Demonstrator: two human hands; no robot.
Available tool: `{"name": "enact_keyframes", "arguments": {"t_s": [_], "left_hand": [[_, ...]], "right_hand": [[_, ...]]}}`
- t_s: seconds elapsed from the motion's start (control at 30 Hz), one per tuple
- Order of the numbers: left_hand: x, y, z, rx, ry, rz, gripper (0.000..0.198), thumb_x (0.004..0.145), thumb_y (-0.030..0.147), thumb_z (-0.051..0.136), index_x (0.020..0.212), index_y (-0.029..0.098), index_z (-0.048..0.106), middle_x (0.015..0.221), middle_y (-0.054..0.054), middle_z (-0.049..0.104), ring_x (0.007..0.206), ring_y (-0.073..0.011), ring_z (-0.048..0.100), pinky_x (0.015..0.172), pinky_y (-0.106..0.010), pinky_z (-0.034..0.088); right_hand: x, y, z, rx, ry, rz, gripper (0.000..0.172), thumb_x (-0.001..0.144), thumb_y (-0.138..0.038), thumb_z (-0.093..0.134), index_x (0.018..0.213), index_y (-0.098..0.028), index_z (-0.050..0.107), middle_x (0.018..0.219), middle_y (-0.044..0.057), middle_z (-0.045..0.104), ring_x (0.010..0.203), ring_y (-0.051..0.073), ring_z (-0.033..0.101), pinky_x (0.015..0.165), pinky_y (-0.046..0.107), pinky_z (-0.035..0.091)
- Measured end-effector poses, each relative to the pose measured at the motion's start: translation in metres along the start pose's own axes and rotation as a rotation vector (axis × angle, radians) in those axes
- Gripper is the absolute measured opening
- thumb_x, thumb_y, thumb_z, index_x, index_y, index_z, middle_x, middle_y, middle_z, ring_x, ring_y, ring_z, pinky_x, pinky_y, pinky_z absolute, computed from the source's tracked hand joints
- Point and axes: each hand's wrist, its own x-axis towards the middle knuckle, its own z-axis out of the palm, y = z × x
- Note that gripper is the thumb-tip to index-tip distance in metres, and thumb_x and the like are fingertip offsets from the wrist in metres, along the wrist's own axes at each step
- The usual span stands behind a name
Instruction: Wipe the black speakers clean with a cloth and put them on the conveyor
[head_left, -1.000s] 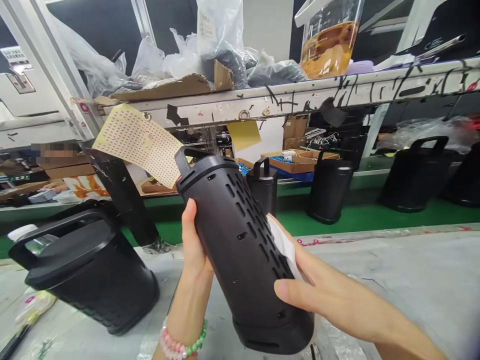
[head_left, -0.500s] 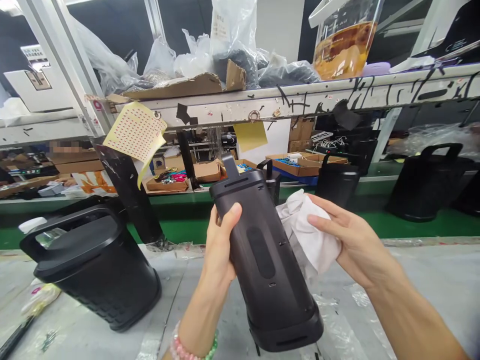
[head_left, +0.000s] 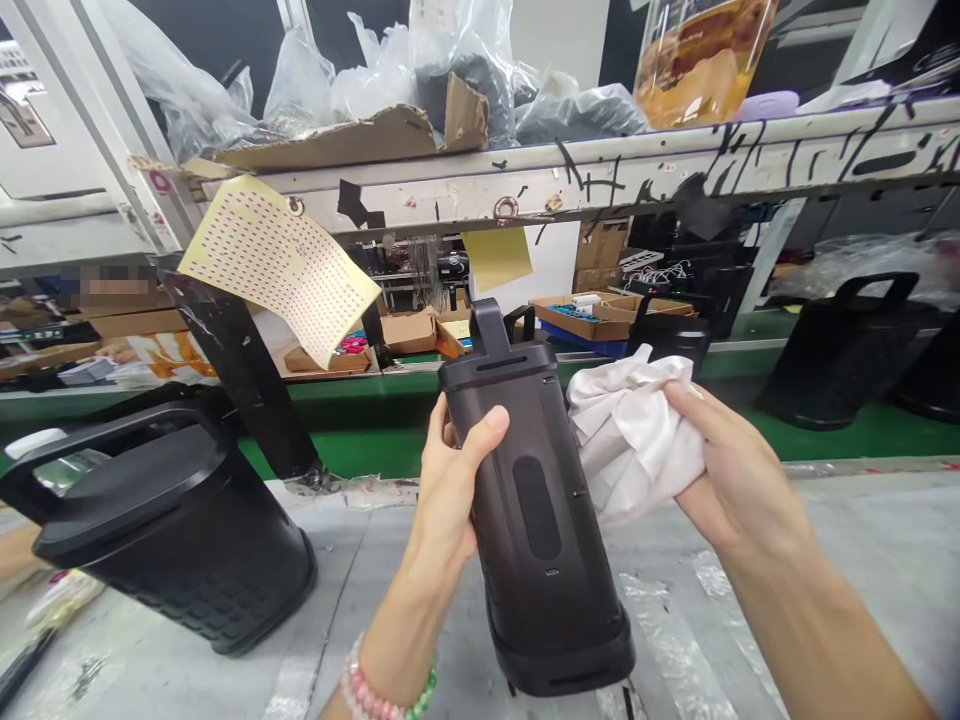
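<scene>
My left hand [head_left: 450, 480] is shut around a black cylindrical portable speaker [head_left: 536, 510], which stands tilted with its carry handle [head_left: 484, 330] at the top. An oval recessed panel [head_left: 537, 507] faces me on its body. My right hand [head_left: 731, 470] grips a crumpled white cloth [head_left: 634, 435], and the cloth lies against or just beside the speaker's right side. A bead bracelet [head_left: 386, 690] in pink and green circles my left wrist.
A larger black speaker [head_left: 165, 530] lies tilted on the grey workbench [head_left: 847, 560] at my left. A black panel [head_left: 240, 370] leans nearby. More black speakers stand beyond the bench, and a shelf [head_left: 600, 170] above holds plastic bags and cardboard.
The speaker has moved slightly right and stands more upright in my left hand. My right hand and the cloth have shifted right, and the view has shifted slightly.
</scene>
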Motion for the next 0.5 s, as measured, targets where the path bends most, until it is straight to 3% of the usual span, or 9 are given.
{"name": "enact_keyframes", "arguments": {"t_s": [0.13, 0.27, 0.5], "left_hand": [[-0.0018, -0.0006, 0.0012, 0.053, -0.031, -0.010, 0.078, 0.068, 0.039, 0.083, 0.135, 0.023, 0.047, 0.117, -0.012, 0.063, 0.092, -0.0264, 0.070, 0.070, -0.034, 0.061], [-0.0042, -0.0017, 0.0040, 0.130, -0.066, -0.006, 0.083, 0.066, 0.036, 0.084, 0.137, 0.025, 0.044, 0.122, -0.010, 0.063, 0.110, -0.0276, 0.064, 0.088, -0.035, 0.056], [-0.0061, -0.0104, 0.0065, 0.506, -0.115, 0.201, 0.101, 0.061, 0.042, 0.086, 0.147, 0.028, 0.035, 0.139, -0.006, 0.054, 0.128, -0.0273, 0.050, 0.109, -0.039, 0.040]], "right_hand": [[0.0033, -0.0028, 0.0022, 0.061, 0.084, -0.016, 0.014, 0.088, -0.024, 0.061, 0.086, -0.020, 0.075, 0.098, 0.001, 0.072, 0.087, 0.013, 0.067, 0.066, 0.015, 0.056], [0.0012, -0.0062, 0.0057, 0.119, 0.101, -0.045, 0.019, 0.091, -0.024, 0.056, 0.092, -0.019, 0.075, 0.107, 0.003, 0.072, 0.102, 0.015, 0.066, 0.073, 0.016, 0.057], [-0.0003, -0.0086, 0.0041, 0.137, 0.084, -0.090, 0.022, 0.091, -0.032, 0.056, 0.098, -0.018, 0.072, 0.109, 0.006, 0.072, 0.104, 0.022, 0.067, 0.084, 0.032, 0.060]]}}
